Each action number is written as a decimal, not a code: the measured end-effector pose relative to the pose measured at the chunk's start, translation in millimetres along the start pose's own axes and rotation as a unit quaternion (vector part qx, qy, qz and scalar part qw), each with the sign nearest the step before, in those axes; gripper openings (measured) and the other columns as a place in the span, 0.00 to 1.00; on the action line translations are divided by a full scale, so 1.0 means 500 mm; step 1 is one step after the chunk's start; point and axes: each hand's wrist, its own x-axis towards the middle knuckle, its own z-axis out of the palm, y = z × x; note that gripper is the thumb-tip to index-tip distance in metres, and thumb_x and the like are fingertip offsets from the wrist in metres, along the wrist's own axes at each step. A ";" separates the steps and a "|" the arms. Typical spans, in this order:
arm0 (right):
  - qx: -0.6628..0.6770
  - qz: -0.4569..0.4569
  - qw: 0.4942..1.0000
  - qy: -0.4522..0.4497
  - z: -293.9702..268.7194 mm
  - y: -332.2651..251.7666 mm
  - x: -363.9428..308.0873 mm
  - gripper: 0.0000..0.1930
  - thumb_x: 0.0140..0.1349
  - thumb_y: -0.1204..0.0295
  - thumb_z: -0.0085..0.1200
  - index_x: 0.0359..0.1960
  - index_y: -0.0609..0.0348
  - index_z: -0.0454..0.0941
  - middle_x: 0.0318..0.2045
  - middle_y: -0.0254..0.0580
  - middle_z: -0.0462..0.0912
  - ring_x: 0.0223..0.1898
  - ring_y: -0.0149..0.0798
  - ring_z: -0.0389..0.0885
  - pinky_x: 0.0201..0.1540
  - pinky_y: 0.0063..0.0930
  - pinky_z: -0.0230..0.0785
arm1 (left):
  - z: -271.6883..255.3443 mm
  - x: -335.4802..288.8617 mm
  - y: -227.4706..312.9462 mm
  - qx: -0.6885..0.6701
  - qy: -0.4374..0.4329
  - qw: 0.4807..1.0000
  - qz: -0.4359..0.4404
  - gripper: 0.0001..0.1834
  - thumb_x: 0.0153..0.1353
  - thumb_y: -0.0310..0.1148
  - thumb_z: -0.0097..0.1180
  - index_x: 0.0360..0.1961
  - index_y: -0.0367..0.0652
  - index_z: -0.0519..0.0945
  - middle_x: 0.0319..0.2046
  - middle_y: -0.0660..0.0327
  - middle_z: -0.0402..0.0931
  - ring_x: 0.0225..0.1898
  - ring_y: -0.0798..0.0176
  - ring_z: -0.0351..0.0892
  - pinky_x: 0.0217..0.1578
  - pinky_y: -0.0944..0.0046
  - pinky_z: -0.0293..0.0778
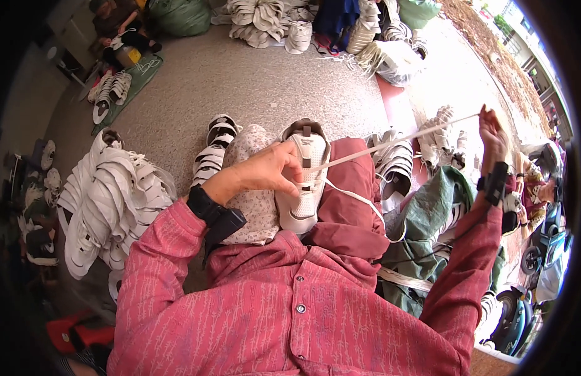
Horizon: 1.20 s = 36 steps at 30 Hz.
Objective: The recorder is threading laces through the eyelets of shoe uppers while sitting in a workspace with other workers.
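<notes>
A white shoe upper [307,150] lies lengthwise across my lap, between a floral-patterned cloth and my dark red trouser leg. My left hand [265,169] bends over its left side, thumb and fingers curled against the eyelet area. From there a white shoelace [391,143] runs tight up to the right. Its far end is pinched in my right hand [493,135], held out at arm's length. The lace's other length [364,199] hangs loose in a curve over my right thigh. Exactly where the left fingertips press is partly hidden.
Nested stacks of white uppers [109,194] stand left, with others beside my knees [394,169]. Green sacking [428,219] lies at my right. Further uppers [259,22] are piled ahead. A seated person [118,28] works at far left. Scooters [513,319] stand far right.
</notes>
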 end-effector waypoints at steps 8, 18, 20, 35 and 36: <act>-0.137 0.008 0.988 -0.065 -0.073 0.083 -0.107 0.17 0.66 0.78 0.49 0.54 0.72 0.65 0.49 0.52 0.76 0.53 0.48 0.77 0.59 0.46 0.72 | 0.113 0.018 0.048 0.290 0.148 0.921 0.215 0.14 0.50 0.31 0.56 0.40 0.41 0.79 0.39 0.60 0.75 0.31 0.62 0.77 0.38 0.62 0.71; -0.174 0.038 0.984 0.012 -0.183 0.053 -0.161 0.12 0.63 0.82 0.51 0.48 0.71 0.74 0.45 0.48 0.81 0.45 0.40 0.82 0.49 0.29 0.80 | 0.200 0.053 0.133 0.338 -0.001 0.939 0.063 0.12 0.57 0.32 0.50 0.40 0.39 0.78 0.34 0.56 0.79 0.31 0.57 0.81 0.32 0.53 0.75; -0.168 0.061 0.984 0.009 -0.221 0.027 -0.147 0.12 0.64 0.82 0.50 0.48 0.70 0.74 0.45 0.48 0.81 0.45 0.40 0.82 0.48 0.30 0.81 | 0.161 0.025 0.151 0.193 -0.137 0.970 0.062 0.11 0.59 0.37 0.54 0.29 0.39 0.79 0.21 0.55 0.76 0.29 0.54 0.79 0.30 0.55 0.73; -0.315 0.014 0.948 -0.034 -0.214 0.270 -0.261 0.05 0.63 0.73 0.55 0.37 0.62 0.77 0.23 0.32 0.76 0.20 0.25 0.70 0.23 0.18 0.65 | -0.085 -0.329 -0.056 -0.236 0.306 0.817 -0.428 0.22 0.68 0.50 0.47 0.45 0.42 0.80 0.40 0.59 0.82 0.31 0.68 0.80 0.28 0.72 0.72; -0.445 -0.019 0.895 -0.020 -0.180 0.322 -0.294 0.06 0.64 0.73 0.54 0.38 0.61 0.78 0.23 0.31 0.76 0.20 0.23 0.70 0.23 0.17 0.63 | -0.073 -0.318 -0.054 -0.125 0.261 0.838 -0.462 0.19 0.65 0.46 0.52 0.40 0.40 0.81 0.36 0.59 0.83 0.28 0.67 0.80 0.28 0.69 0.72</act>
